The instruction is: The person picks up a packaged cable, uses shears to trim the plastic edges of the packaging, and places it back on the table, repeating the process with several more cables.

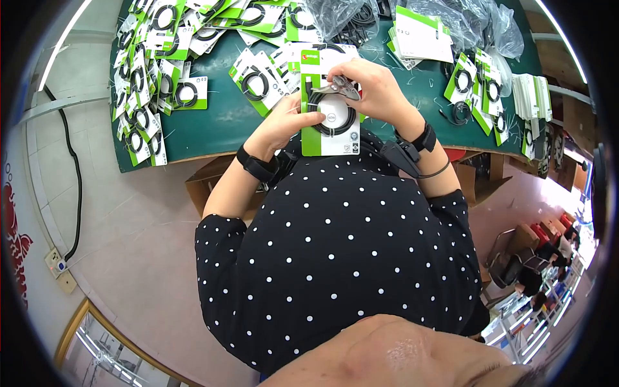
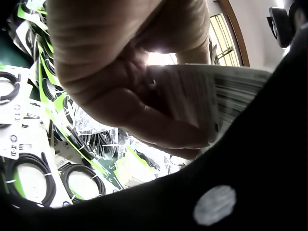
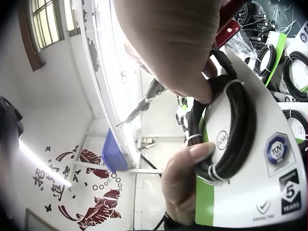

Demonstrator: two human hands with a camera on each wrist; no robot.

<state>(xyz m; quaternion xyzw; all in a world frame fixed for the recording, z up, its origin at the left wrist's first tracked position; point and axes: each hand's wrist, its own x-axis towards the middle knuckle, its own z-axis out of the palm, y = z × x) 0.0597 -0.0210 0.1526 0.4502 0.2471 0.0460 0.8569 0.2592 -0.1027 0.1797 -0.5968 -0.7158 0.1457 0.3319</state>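
Note:
My left hand [image 1: 282, 126] holds a white and green retail card [image 1: 312, 143] upright in front of the chest. A coiled black cable [image 1: 352, 121] with white ties is fastened to the card's face, and the left thumb [image 3: 202, 152] presses beside the coil. At the card's upper part, my right hand [image 1: 379, 93] grips small silver scissors [image 1: 348, 89], their blades [image 3: 139, 107] pointing away from the coil in the right wrist view. Fingertips of that hand touch the top of the cable coil. In the left wrist view, the left fingers [image 2: 159, 125] curl round the card's edge.
Many carded cables [image 1: 145, 97] lie heaped on the left of the green table [image 1: 225, 122]. More cards [image 1: 255, 80] lie just behind the hands. Plastic bags [image 1: 471, 22], loose cables and a stack of white cards [image 1: 532, 97] occupy the right side.

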